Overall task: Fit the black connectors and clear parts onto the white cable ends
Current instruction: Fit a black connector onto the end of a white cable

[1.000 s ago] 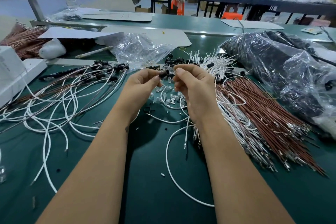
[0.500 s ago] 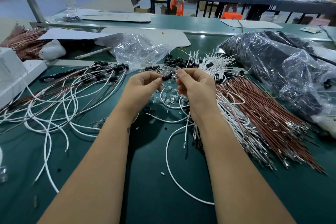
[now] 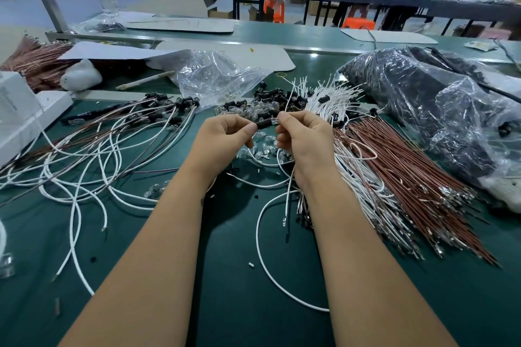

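Observation:
My left hand (image 3: 222, 138) pinches a small black connector (image 3: 263, 123) between thumb and fingers, held above the green table. My right hand (image 3: 303, 138) pinches a clear part (image 3: 275, 121) at the connector's right end. A white cable (image 3: 260, 234) hangs below my right hand and loops across the table toward me. Loose black connectors (image 3: 270, 96) and clear parts (image 3: 263, 146) lie in piles just beyond and under my hands. A bundle of white cables (image 3: 332, 98) fans out to the right.
Finished white cables with black ends (image 3: 112, 138) sprawl at the left. Brown wires (image 3: 408, 177) lie at the right beside a large plastic bag (image 3: 437, 110). A smaller clear bag (image 3: 217, 76) sits behind the piles. A white box (image 3: 25, 110) stands at the far left.
Both hands have lowered slightly and drawn a little apart; the black connector with the clear part at its end now shows between the fingertips.

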A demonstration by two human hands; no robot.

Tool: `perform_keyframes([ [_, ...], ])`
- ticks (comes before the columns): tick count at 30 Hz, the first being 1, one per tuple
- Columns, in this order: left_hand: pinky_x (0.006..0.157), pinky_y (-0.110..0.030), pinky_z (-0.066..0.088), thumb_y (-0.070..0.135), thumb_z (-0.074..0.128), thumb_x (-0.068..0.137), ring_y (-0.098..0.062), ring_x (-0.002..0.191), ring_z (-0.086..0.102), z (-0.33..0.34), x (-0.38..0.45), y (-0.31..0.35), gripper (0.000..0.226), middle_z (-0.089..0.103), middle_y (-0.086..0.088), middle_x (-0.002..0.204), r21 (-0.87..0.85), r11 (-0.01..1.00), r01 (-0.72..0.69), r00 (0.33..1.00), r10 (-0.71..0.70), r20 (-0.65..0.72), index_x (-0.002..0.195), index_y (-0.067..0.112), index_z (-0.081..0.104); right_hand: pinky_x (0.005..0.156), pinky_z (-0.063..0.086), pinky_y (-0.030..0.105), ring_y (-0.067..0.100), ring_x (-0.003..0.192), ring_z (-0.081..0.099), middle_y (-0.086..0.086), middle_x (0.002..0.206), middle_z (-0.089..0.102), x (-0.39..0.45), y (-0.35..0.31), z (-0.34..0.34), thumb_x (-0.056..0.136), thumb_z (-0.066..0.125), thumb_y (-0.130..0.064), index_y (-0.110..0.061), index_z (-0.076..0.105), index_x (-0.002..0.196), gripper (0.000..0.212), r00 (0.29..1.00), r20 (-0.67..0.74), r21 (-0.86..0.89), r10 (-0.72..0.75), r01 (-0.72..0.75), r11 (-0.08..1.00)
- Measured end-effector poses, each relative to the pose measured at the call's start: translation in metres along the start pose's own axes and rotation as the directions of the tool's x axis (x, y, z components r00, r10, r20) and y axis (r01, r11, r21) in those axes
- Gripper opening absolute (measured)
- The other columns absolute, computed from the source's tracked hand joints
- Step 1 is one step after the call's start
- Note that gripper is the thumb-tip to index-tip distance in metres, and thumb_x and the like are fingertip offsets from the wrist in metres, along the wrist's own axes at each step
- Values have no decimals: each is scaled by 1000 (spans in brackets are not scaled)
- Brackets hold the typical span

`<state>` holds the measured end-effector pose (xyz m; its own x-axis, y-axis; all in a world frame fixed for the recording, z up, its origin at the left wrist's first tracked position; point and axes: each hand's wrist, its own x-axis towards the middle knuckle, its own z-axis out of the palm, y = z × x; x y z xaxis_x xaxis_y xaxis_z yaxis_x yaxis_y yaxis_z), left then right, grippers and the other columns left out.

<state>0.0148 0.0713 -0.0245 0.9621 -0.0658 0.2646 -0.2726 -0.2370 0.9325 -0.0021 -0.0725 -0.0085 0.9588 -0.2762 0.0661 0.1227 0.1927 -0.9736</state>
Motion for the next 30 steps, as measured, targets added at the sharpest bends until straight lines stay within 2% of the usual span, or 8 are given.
perform_keyframes([
  [7, 51, -5, 37, 12, 64, 90, 4, 45, 50, 2, -2, 3, 7, 65, 0, 64, -7, 1000, -23, 1000, 23, 0, 89, 6, 69, 48, 46, 17, 2, 46, 51, -3, 57, 59, 2, 4, 1, 90, 64, -8, -10, 62, 75, 15, 1000, 0, -86, -11, 11, 996],
  [16, 62, -14, 47, 7, 67, 87, -6, 60, 57, 7, -5, 5, 5, 64, -4, 67, 55, 992, -110, 993, 112, -41, 89, 2, 69, 51, 46, 19, 2, 48, 51, -5, 57, 58, 1, 8, 1, 90, 66, -11, -16, 64, 73, 18, 999, 8, -160, -32, 33, 986],
  [19, 60, -13, 45, 11, 70, 86, -5, 59, 57, 4, -5, 4, 6, 66, -5, 68, 37, 994, -100, 993, 102, -52, 88, 5, 71, 55, 45, 22, 6, 54, 51, -4, 62, 58, 3, 9, 1, 89, 67, -14, -19, 65, 73, 17, 999, 8, -238, -53, 53, 970],
  [22, 61, -12, 46, 12, 71, 85, -3, 59, 59, 4, -5, 2, 7, 66, -2, 67, 8, 997, -79, 995, 80, -59, 88, 5, 71, 54, 45, 19, 4, 55, 51, -7, 62, 58, 3, 9, 0, 88, 68, -15, -21, 65, 75, 15, 995, 22, -280, -94, 97, 955],
  [25, 58, -13, 43, 17, 68, 88, -5, 56, 53, 2, -3, 0, 7, 62, 7, 59, -38, 999, -32, 997, 30, -69, 82, 14, 70, 52, 45, 15, 0, 51, 50, -8, 62, 58, 3, 9, 0, 89, 67, -14, -20, 66, 78, 13, 990, 62, -249, -123, 135, 959],
  [27, 57, -17, 40, 22, 66, 89, -10, 57, 49, 1, -2, -1, 11, 60, 9, 57, -62, 998, -4, 998, 1, -62, 79, 18, 68, 53, 46, 16, 1, 51, 51, -8, 60, 59, 3, 10, 1, 91, 64, -13, -17, 65, 81, 11, 993, 85, -174, -82, 96, 980],
  [30, 58, -13, 43, 20, 67, 88, -5, 56, 54, 2, -3, 1, 11, 64, 5, 61, -68, 997, -25, 999, 23, -31, 79, 14, 67, 51, 46, 19, 4, 48, 52, -8, 54, 60, 3, 11, 1, 94, 60, -14, -13, 62, 80, 15, 995, 96, -93, -3, 12, 996],
])
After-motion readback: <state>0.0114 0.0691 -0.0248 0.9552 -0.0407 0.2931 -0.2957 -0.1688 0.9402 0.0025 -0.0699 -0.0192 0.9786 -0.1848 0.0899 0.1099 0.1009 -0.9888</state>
